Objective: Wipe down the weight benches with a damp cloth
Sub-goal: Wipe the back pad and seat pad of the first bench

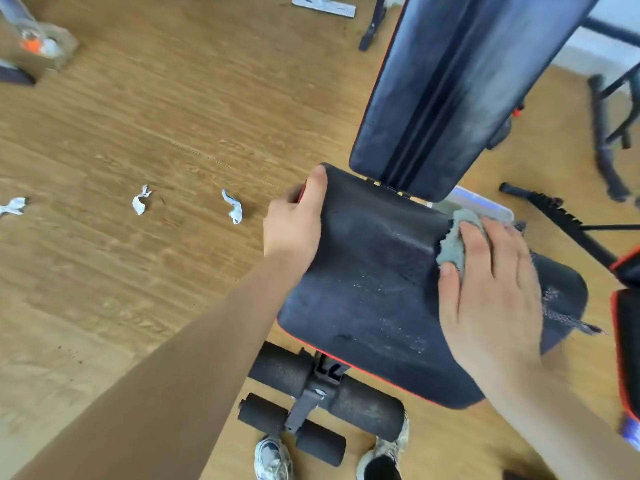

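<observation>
A black weight bench with red trim fills the right half of the head view. Its seat pad [374, 282] is dusty, with pale specks, and its right edge is torn. The backrest [460, 91] rises behind it, tilted up. My left hand [294, 226] grips the seat pad's far left edge, thumb on top. My right hand [491, 292] lies flat on the right side of the seat and presses a crumpled grey cloth [457, 240] against it. Most of the cloth is under my palm.
Black foam leg rollers [332, 400] stick out below the seat, above my two shoes [273, 459]. Crumpled white paper scraps [233, 207] lie on the wooden floor [156, 126] to the left. Black frame bars [568, 223] and a second red-trimmed pad [628, 341] stand at the right.
</observation>
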